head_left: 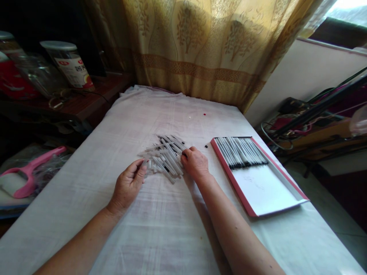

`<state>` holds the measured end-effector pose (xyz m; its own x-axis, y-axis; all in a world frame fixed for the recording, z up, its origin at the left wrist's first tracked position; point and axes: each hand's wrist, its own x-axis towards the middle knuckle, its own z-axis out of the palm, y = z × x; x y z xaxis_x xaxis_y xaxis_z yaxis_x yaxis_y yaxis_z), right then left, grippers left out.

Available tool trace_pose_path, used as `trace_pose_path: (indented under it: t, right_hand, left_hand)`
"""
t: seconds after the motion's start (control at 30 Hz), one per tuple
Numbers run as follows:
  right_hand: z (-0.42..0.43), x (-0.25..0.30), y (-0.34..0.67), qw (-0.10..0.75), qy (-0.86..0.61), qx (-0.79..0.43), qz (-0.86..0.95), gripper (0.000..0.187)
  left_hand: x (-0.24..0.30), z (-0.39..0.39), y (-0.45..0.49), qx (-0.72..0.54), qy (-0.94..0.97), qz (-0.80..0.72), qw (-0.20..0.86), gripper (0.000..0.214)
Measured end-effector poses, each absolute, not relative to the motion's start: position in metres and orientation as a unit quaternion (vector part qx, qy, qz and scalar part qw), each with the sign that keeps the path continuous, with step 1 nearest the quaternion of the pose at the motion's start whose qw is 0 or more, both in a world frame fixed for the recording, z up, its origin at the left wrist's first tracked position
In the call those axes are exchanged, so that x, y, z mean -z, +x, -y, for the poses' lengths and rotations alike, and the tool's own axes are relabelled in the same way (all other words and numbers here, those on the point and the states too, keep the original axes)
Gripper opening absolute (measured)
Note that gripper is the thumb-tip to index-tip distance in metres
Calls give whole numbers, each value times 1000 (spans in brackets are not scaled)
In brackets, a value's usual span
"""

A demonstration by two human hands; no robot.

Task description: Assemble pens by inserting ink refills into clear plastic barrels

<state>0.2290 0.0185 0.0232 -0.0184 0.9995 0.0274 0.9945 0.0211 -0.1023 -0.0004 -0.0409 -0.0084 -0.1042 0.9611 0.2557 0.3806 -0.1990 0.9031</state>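
A loose pile of clear pen barrels with black tips (164, 154) lies on the white cloth in the middle of the table. My left hand (129, 185) rests at the pile's near left edge, fingers curled together and touching the barrels. My right hand (195, 162) sits at the pile's right edge, fingers bent down onto the pens. To the right, a shallow red-rimmed white tray (266, 191) holds a neat row of pens (241, 152) laid side by side at its far end.
The white-clothed table (160, 229) runs back to a gold curtain (200, 49). Jars (69, 63) stand on a dark shelf at left, a pink tool (31, 172) below. Cables and a stand (315, 110) crowd the right. Small bits (205, 114) lie on the cloth.
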Motion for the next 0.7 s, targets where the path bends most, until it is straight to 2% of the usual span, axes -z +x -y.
trace_pose_path:
  t: [0.3,0.47,0.57,0.7]
  right_hand:
    - [-20,-25,227,22,-690,-12,724,27]
    - [-11,-30,235,48,-715,-10,697,25]
    - [4,-33,250,153,-725,-43,670,20]
    - [24,-27,269,447,-664,-183,571,16]
  left_hand:
    - [6,46,4,-391,764,-494,135,36]
    - [8,46,2,-377,776,-491,124,37]
    - [7,47,1,-376,767,-502,138,35]
    - [2,48,1,-394,771,-480,141,31]
